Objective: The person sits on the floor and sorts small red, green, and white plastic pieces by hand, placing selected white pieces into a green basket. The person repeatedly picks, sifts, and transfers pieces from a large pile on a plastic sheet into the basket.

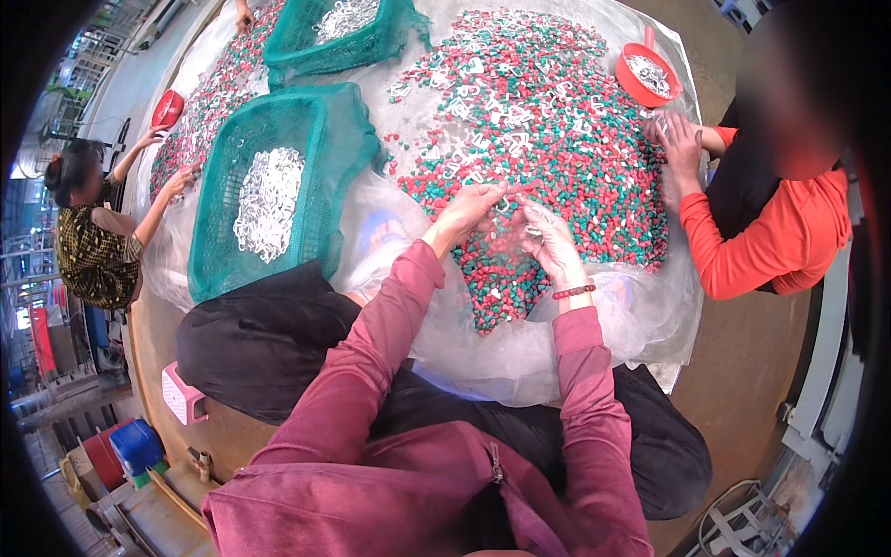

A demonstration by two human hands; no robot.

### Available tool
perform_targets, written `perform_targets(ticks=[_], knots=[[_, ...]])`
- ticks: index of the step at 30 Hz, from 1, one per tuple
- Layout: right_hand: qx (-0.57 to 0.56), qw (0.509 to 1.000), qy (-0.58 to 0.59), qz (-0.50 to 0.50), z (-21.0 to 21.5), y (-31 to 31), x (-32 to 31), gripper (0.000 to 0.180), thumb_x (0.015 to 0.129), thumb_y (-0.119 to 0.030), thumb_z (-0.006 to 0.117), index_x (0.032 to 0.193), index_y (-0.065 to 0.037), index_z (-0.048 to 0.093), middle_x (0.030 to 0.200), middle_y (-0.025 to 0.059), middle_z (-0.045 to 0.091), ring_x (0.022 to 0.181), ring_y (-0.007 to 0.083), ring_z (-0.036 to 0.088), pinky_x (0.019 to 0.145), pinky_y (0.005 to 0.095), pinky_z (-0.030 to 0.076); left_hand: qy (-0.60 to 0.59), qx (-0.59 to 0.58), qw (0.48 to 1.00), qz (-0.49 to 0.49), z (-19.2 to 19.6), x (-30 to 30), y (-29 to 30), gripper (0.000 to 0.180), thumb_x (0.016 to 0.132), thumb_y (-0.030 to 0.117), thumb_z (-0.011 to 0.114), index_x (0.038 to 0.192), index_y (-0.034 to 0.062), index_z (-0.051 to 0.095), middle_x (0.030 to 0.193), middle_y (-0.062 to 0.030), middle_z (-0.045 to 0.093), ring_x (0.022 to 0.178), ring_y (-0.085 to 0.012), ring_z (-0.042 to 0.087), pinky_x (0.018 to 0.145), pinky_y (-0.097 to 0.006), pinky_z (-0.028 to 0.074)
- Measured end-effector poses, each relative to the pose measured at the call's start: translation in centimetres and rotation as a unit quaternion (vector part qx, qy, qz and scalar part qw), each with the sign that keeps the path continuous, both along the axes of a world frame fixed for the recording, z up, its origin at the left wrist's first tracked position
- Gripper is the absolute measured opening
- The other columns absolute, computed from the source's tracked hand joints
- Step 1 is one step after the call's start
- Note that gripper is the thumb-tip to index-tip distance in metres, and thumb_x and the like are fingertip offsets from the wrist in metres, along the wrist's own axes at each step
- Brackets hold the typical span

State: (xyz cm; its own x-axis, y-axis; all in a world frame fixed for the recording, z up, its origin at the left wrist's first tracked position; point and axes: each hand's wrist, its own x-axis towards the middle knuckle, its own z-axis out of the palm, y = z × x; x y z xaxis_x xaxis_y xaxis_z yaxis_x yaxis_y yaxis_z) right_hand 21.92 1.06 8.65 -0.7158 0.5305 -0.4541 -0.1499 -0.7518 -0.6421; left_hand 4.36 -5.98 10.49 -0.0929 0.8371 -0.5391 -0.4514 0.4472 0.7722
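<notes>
My left hand (471, 212) is over the near part of a wide heap of small red, green and white pieces (557, 153). Its thumb and fingers are pinched together at the tips, and what lies between them is too small to make out. Close beside it, my right hand (554, 243), with a red bracelet (574, 291) at the wrist, has curled fingers around what looks like a small white plastic piece. Left of my arms, a green mesh-lined basket (212, 200) holds a pile of white hook-shaped plastic pieces (269, 204).
Across the heap's right edge, a person in orange (780, 232) reaches into the pieces near a red scoop (640, 79) of white pieces. Another person (97, 227) works at the left near a red bowl (167, 110). A second green basket (302, 56) stands farther off. Translucent sheeting (483, 357) lies underneath.
</notes>
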Motion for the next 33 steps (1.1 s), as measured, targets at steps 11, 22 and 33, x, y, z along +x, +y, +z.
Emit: perform_targets(ticks=[11, 22, 33], knots=[[0.071, 0.996, -0.044, -0.043, 0.4, -1.3, -1.6, 0.017, 0.091, -0.021, 0.064, 0.09, -0.005, 0.058, 0.068, -0.0022, 0.055, 0.049, 0.0028, 0.043, 0.04, 0.0174, 0.028, 0.057, 0.003, 0.998, -0.005, -0.1, 1.4, 0.0, 0.05, 0.098, 0.046, 0.044, 0.129, 0.0079, 0.055, 0.069, 0.0078, 0.036, 0.054, -0.0043, 0.033, 0.046, -0.022, 0.03], [0.145, 0.989, -0.032, 0.012, 3.2, 1.0, 0.4, 0.023, 0.094, -0.026, 0.06, 0.098, -0.004, 0.061, 0.065, -0.0043, 0.052, 0.05, 0.001, 0.041, 0.041, 0.0165, 0.025, 0.033, 0.057, 0.998, -0.022, 2.4, 3.7, -0.4, 0.038, 0.097, 0.041, 0.05, 0.119, 0.0118, 0.062, 0.069, 0.0087, 0.046, 0.057, -0.0013, 0.039, 0.045, -0.019, 0.031], [0.425, 0.854, -0.299, -0.005, 2.8, 2.3, 0.9, 0.041, 0.093, -0.037, 0.057, 0.07, -0.003, 0.056, 0.059, 0.0051, 0.05, 0.051, 0.0155, 0.047, 0.05, 0.0292, 0.037, 0.208, 0.061, 0.975, -0.055, -1.2, 1.2, 0.2, 0.023, 0.087, 0.026, 0.067, 0.097, 0.0049, 0.068, 0.074, 0.0017, 0.061, 0.056, -0.0066, 0.049, 0.051, -0.024, 0.039]])
